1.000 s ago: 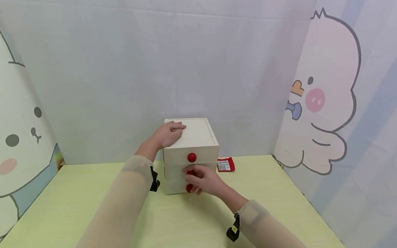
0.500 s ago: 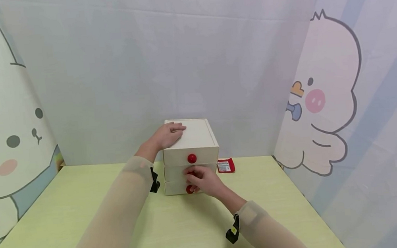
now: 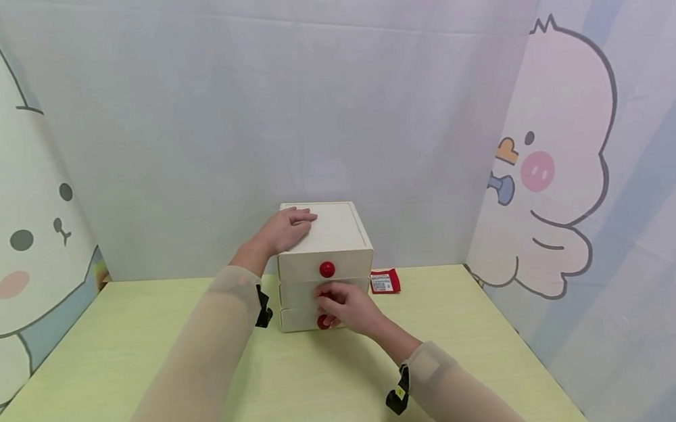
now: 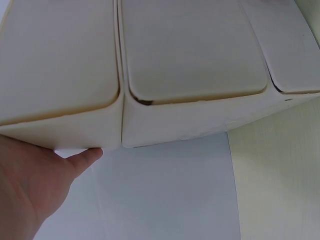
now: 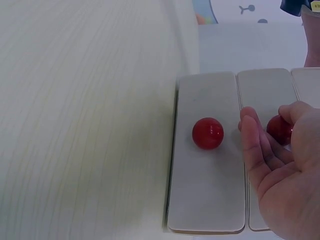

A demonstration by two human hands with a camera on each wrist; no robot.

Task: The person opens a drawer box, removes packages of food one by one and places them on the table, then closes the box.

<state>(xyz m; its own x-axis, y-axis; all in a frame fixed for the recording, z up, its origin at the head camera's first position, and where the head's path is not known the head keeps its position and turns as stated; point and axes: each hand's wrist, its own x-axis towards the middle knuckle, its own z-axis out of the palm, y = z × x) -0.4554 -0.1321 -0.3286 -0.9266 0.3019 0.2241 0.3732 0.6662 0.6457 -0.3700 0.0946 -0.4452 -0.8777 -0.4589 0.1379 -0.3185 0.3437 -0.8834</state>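
Observation:
A small off-white chest of drawers [image 3: 336, 228] has three drawers stacked one above another, each with a red ball knob. My left hand [image 3: 287, 229] rests flat on the left part of its top. In the left wrist view the thumb [image 4: 85, 159] lies along the chest's side edge. My right hand [image 3: 353, 308] pinches the middle drawer's knob [image 5: 278, 130] between thumb and finger, its other fingers extended over the drawer front. The top knob [image 3: 327, 269] is in full sight. The bottom knob [image 5: 207, 133] sits just below my right fingers. All three drawer fronts look pushed in.
A red packet with a white label [image 3: 385, 281] lies on the table right of the chest. The pale yellow-green table [image 3: 295, 405] stretches in front of and beside the chest. A light curtain [image 3: 185, 151] hangs behind, with cartoon prints at both sides.
Over the last second the right hand's lower fingers have shifted slightly by the bottom knob. Otherwise both hands and the chest look the same.

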